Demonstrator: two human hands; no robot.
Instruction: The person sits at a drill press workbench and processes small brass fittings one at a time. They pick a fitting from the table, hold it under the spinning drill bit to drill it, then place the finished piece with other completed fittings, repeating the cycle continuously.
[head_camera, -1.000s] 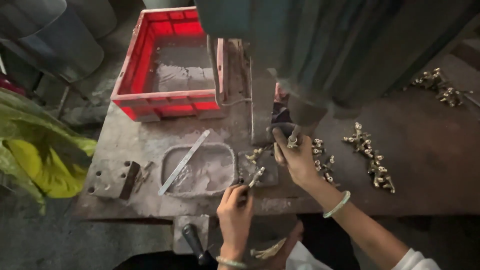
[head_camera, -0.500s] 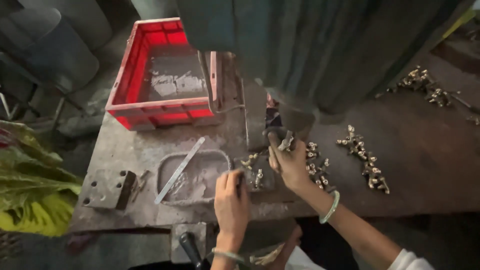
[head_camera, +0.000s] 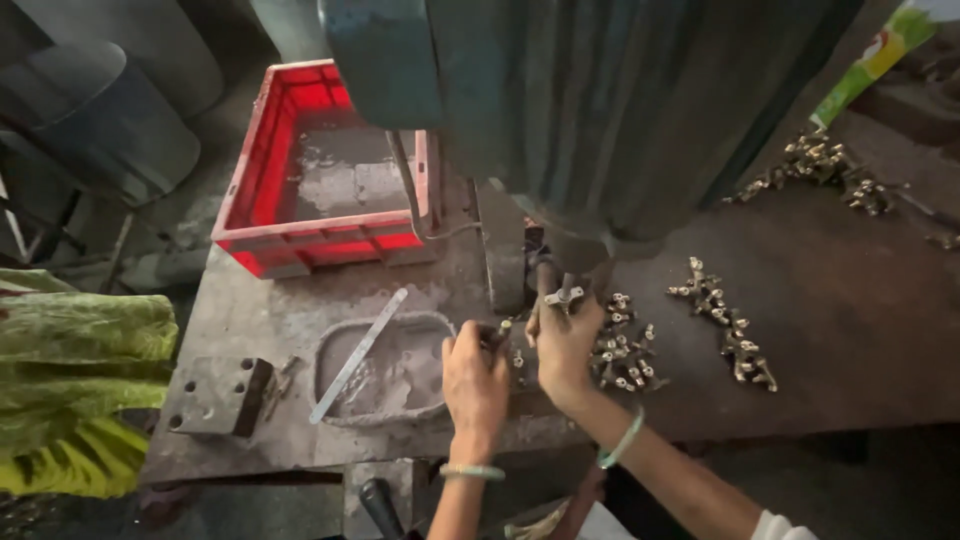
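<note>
Right hand (head_camera: 565, 345): closed around a small cross-shaped brass fitting (head_camera: 563, 296), pinched between thumb and fingers and held up just under the machine's lower end.
Left hand (head_camera: 476, 385): curled, fingertips at a small brass piece (head_camera: 503, 328) at the right rim of the tray; whether it truly grips the piece cannot be told.
Fitting's place: above the bench, between the machine column and the nearest pile of fittings (head_camera: 622, 345), touching only the right hand.
Machine (head_camera: 600, 110): a large green-grey body overhanging the bench; it fills the upper middle and leaves only a narrow gap over the hands.
Tray (head_camera: 340, 345): shallow grey metal dish near the bench's front edge, a flat metal strip (head_camera: 357, 355) lying slantwise across it.
Red crate (head_camera: 262, 215): at the bench's far left corner, its left wall level with the bench side.
Metal block (head_camera: 215, 395): drilled, at the front left corner, close to the edge.
Open room: bare dark bench top to the right of the hands, between the second pile of fittings (head_camera: 725, 325) and the front edge.
Far heap (head_camera: 825, 170): more brass parts at the upper right, small and blurred.
Hidden: the machine's working tip is masked by the right hand's fingers; a black handle (head_camera: 380, 505) below the bench edge is cut off by the frame.
</note>
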